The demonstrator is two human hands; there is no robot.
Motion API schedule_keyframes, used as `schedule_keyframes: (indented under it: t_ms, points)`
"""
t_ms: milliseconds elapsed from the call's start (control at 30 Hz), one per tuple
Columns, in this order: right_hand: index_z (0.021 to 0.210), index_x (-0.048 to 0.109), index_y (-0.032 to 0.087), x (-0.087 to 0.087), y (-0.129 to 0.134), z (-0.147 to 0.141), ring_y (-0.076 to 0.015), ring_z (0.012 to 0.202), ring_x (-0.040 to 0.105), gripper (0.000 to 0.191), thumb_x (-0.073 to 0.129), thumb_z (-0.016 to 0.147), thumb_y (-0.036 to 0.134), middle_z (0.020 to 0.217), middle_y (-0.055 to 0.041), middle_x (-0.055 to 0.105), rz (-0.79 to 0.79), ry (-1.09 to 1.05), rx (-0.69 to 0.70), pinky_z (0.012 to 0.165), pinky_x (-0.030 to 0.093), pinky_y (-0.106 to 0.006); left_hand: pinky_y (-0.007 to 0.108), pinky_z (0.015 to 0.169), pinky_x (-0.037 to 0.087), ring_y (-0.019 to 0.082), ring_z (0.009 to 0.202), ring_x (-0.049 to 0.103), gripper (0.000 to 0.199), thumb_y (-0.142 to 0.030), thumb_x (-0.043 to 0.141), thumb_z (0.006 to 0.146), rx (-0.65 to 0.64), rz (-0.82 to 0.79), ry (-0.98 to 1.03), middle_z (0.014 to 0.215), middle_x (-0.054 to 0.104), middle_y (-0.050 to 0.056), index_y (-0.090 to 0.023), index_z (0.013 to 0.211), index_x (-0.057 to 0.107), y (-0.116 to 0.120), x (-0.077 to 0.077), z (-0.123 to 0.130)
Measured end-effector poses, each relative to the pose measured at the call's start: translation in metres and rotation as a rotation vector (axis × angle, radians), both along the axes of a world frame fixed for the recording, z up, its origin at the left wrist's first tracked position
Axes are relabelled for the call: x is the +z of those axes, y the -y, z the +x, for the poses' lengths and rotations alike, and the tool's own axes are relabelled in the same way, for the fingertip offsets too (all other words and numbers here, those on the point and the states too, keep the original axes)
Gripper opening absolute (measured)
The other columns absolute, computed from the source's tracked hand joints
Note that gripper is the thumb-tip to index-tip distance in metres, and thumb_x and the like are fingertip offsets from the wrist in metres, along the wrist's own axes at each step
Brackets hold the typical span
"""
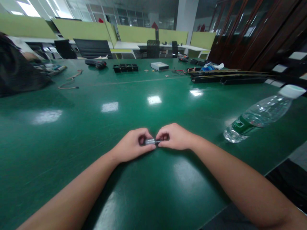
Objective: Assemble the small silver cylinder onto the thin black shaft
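Observation:
Near the middle of the green table (153, 118), a small silver-and-black cylindrical object (150, 141) lies sideways between my hands. My left hand (131, 145) is closed on its silver left part, with thumb and fingers pinching it. The fingers of my right hand (175, 136) are closed round its thin dark right end. My fingertips nearly meet at the middle of the object, and parts of it are hidden behind them.
A clear plastic bottle (260, 116) with a green label stands to the right. Black rails (216, 77), a white box (159, 66), black parts (125, 68) and a cable (69, 81) lie at the back. A dark bag (21, 72) sits at the far left.

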State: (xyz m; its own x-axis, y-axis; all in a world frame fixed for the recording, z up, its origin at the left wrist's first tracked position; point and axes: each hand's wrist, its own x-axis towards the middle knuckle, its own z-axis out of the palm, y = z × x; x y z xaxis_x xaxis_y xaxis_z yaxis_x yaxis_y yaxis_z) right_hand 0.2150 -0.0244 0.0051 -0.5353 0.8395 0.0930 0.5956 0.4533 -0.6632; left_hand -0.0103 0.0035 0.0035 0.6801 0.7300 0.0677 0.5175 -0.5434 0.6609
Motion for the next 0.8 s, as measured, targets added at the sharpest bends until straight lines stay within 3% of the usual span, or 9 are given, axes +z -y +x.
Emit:
schedule_keyframes:
  t_ms: [800]
  points:
    - [0.09, 0.076, 0.016, 0.0003, -0.0028, 0.0091, -0.0109, 0.071, 0.061, 0.015, 0.075, 0.076, 0.021, 0.082, -0.0021, 0.071, 0.047, 0.063, -0.001, 0.065, 0.043, -0.021, 0.024, 0.059, 0.039, 0.014, 0.065, 0.053, 0.029, -0.045, 0.07, 0.08, -0.007, 0.019, -0.033, 0.072, 0.06, -0.001, -0.017, 0.084, 0.063, -0.0002, 0.0009, -0.0013]
